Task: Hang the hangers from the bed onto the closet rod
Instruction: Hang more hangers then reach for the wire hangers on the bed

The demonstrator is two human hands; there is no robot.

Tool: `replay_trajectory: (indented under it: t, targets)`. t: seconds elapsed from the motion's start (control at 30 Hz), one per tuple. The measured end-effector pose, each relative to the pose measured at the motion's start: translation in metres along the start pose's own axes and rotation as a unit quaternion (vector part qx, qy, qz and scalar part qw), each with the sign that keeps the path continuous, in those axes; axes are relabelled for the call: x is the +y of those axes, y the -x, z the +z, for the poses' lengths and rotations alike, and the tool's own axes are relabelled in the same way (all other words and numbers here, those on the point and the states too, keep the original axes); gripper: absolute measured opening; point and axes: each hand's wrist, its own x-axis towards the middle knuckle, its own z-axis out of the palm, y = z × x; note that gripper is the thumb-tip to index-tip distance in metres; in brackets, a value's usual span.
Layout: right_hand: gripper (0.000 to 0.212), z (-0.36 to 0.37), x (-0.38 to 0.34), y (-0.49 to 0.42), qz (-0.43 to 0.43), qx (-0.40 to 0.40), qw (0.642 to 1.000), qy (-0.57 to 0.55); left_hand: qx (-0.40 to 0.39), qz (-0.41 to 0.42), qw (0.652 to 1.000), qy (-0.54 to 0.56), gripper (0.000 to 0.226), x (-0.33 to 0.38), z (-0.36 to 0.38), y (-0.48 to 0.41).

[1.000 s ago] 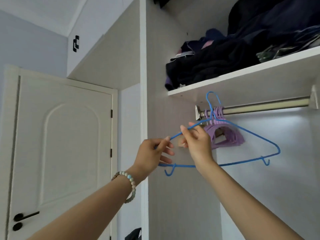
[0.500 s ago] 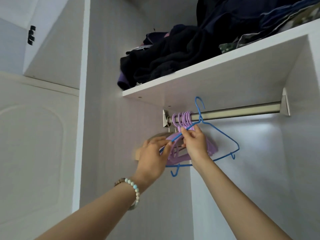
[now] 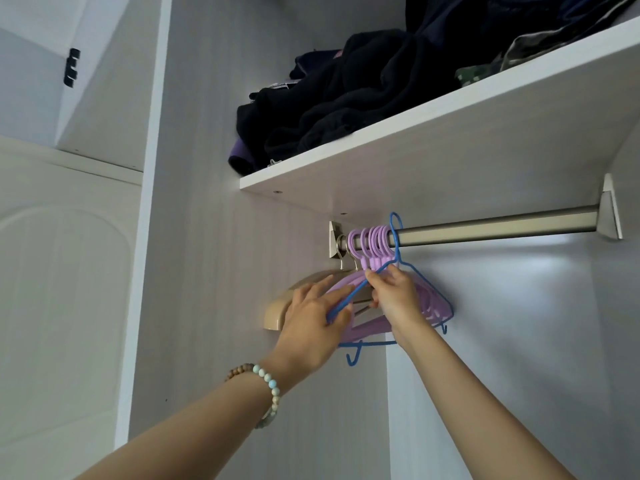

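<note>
Several purple hangers (image 3: 375, 241) on rod (image 3: 491, 228), tight beside blue hanger (image 3: 353, 295)

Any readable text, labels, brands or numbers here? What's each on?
None readable: no print shows on the blue hanger, purple hangers, closet rod or shelf.
A pale strip on the dark clothes may be a tag; too small to read.

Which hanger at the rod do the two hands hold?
The blue wire hanger, rightmost at the closet rod: the left hand and right hand both hold its thin wire. The purple hangers left of it are thicker plastic.
</note>
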Motion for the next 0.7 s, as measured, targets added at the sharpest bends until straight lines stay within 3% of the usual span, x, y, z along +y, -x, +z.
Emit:
replay_trajectory:
  t: [0.23, 0.43, 0.7]
  targets:
    - [0.027, -0.004, 0.016, 0.011, 0.027, -0.023, 0.999, 0.014, -0.010, 0.002, 1.000, -0.003, 0.046, -0.003, 0.002, 0.010]
    - [0.056, -0.007, 0.008, 0.028, 0.050, -0.045, 0.997, 0.043, -0.021, -0.007, 1.000, -0.015, 0.046, -0.003, -0.007, 0.020]
    - [0.073, 0.003, -0.027, 0.061, 0.017, -0.034, 0.996, 0.076, -0.014, 0.015, 1.000, 0.003, 0.046, 0.006, -0.051, 0.046]
